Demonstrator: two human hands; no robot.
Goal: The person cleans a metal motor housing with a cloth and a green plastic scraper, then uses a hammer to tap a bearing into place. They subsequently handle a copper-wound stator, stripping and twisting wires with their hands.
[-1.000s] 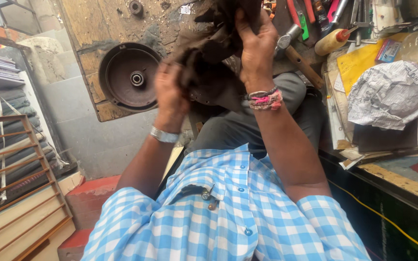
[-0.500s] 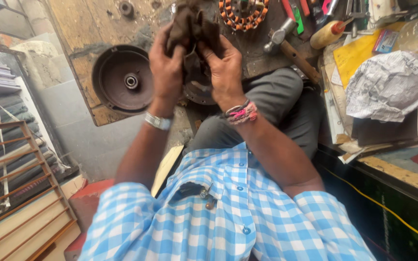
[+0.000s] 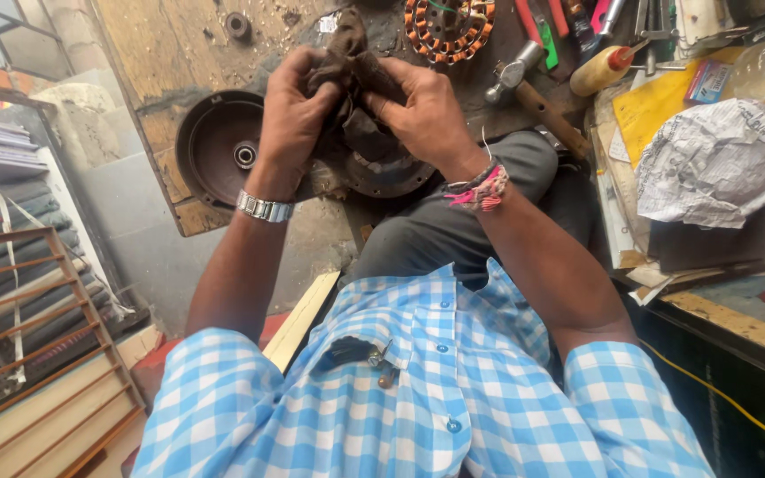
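Both of my hands grip a dirty brown rag (image 3: 347,62) above my lap. My left hand (image 3: 292,111), with a metal watch on its wrist, pinches the rag's left side. My right hand (image 3: 422,111), with pink thread bands at the wrist, holds the rag's right side. Under the rag lies a round dark metal motor cover (image 3: 382,168), partly hidden by my hands. A second dark round cover with a centre bearing (image 3: 219,150) lies on the wooden board to the left.
A copper-wound stator (image 3: 449,26) and a hammer (image 3: 524,88) lie on the worn wooden board (image 3: 161,53). To the right are a yellow bottle (image 3: 604,69), crumpled paper (image 3: 710,164) and hand tools. A wooden rack (image 3: 37,354) stands at the left.
My hands and the rag have come down from high in the view toward my lap, over the round cover. The view has tilted down, and the stator and hammer have come into sight.
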